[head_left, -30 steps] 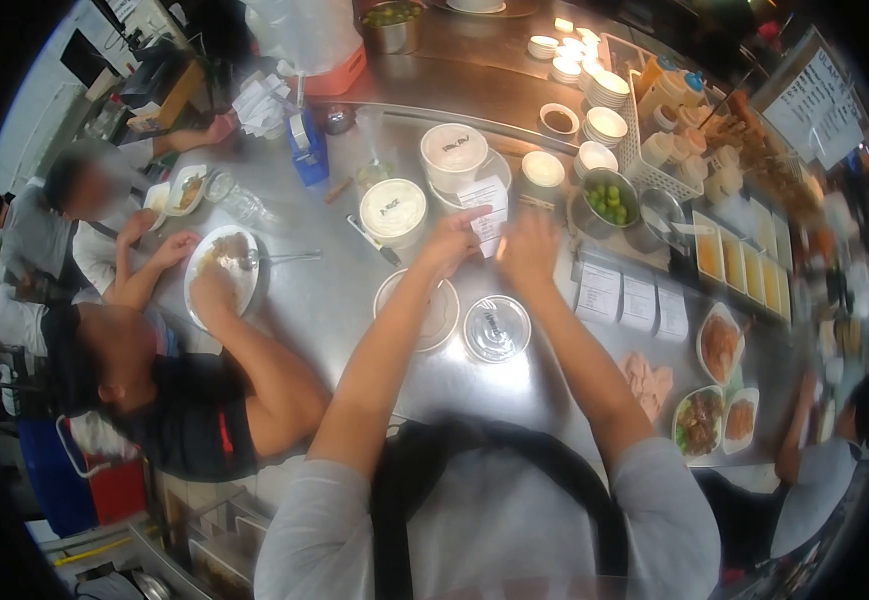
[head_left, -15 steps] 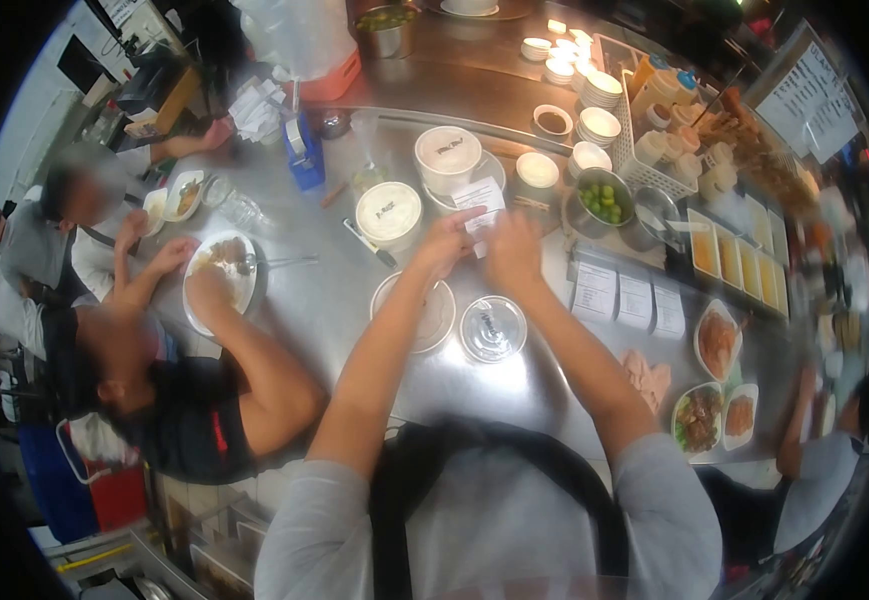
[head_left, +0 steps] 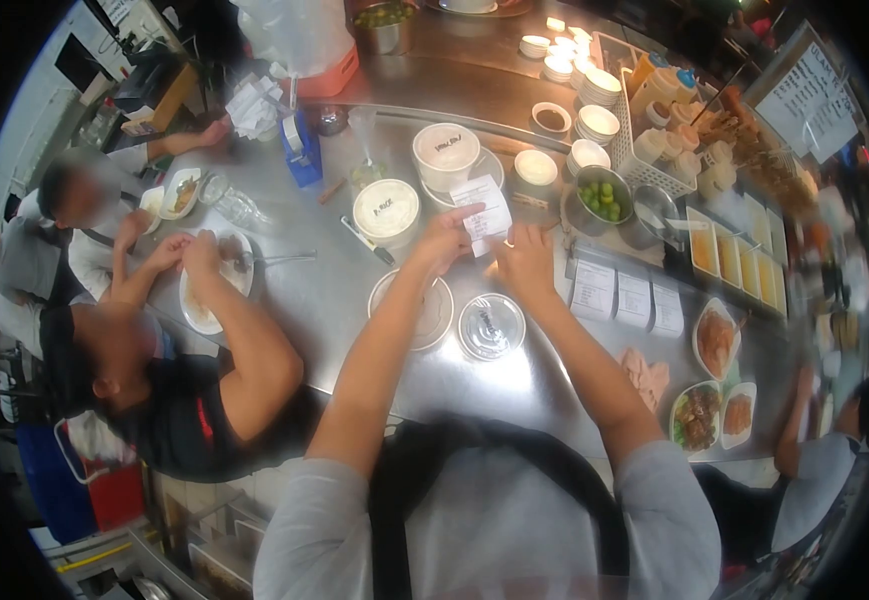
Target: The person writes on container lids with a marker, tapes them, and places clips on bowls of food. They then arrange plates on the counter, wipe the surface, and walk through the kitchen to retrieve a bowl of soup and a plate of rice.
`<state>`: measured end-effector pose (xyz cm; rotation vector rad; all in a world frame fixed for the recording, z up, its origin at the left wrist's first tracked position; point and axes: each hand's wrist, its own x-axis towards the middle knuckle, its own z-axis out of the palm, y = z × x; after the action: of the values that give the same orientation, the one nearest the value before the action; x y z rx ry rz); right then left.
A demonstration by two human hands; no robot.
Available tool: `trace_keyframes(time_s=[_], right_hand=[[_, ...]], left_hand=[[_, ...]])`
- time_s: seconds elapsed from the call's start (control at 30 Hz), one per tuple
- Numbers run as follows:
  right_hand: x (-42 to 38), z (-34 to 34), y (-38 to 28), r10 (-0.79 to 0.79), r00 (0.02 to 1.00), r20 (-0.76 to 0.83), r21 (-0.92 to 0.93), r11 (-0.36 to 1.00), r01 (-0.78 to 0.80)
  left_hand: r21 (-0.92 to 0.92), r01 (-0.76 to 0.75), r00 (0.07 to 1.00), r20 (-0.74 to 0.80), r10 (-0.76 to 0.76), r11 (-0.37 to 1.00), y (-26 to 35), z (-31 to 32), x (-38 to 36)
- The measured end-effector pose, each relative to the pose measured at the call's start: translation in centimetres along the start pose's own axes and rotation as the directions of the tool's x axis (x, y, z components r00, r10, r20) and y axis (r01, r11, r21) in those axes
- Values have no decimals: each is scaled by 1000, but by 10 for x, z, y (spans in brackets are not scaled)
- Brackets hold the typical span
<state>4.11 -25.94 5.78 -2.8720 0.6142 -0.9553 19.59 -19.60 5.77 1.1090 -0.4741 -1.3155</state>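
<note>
My left hand (head_left: 441,243) is closed on a printed paper slip (head_left: 482,210), its index finger lying across the front. Beside the slip's lower right edge, my right hand (head_left: 527,262) has its fingers pinched together. A small pale bit shows at its fingertips, too small to name. Behind the slip stands a white lidded tub (head_left: 446,152) with black writing, on a plate. Another white tub (head_left: 386,210), marked with writing, is left of my left hand. Below my hands lie a round lidded container (head_left: 424,312), partly hidden by my left forearm, and a clear-lidded container (head_left: 492,328).
A marker (head_left: 367,240) and a blue tape dispenser (head_left: 300,150) are on the left. To the right are a pot of green fruit (head_left: 604,198), several order slips (head_left: 634,300) and dishes of food (head_left: 696,416). A co-worker (head_left: 174,390) handles food over a white plate (head_left: 200,306).
My right hand has lowered slightly and turned, away from the slip's upper part, showing more of the paper. The nearby co-worker's hands have come together above the plate.
</note>
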Motion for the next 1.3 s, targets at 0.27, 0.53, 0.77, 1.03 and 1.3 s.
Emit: trace_keyframes(time_s=[0.27, 0.53, 0.77, 1.03, 1.3], right_hand=[[11, 3, -4, 25, 999, -29, -8, 1000, -25], [20, 2, -14, 59, 998, -6, -10, 998, -59], [24, 46, 46, 442, 894, -78, 432, 823, -369], [92, 37, 57, 503, 498, 707, 489, 162, -857], [76, 63, 55, 358, 545, 758, 651, -370, -663]], left_hand=[[21, 42, 999, 34, -42, 999, 1, -3, 0], [23, 39, 998, 38, -40, 999, -2, -7, 2], [408, -104, 994, 14, 107, 907, 15, -4, -14], [793, 95, 708, -479, 519, 602, 59, -109, -53], [317, 2, 883, -446, 147, 949, 39, -119, -46]])
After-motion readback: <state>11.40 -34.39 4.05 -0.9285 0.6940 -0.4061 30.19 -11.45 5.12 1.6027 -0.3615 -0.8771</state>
